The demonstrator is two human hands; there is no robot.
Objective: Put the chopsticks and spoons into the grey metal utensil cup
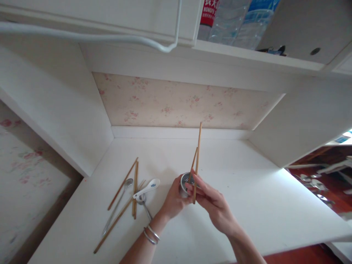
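My left hand point(176, 200), with bangles on the wrist, grips a small metal cup-shaped holder point(186, 180) standing on the white desk point(247, 198). One wooden chopstick point(193, 163) leans inside the holder. My right hand point(211, 201) pinches a second, longer chopstick point(197, 154) held nearly upright beside the holder, its lower end below my fingers. To the left lie several loose wooden chopsticks point(122, 189), a metal spoon point(118, 205), a white ceramic spoon point(147, 189) and another metal utensil point(144, 205).
The desk sits in a white alcove with a floral back panel point(178, 102). Plastic water bottles point(233, 22) stand on the shelf above. A white cable point(82, 36) runs along the upper cabinet. Dark red floor shows at the right.
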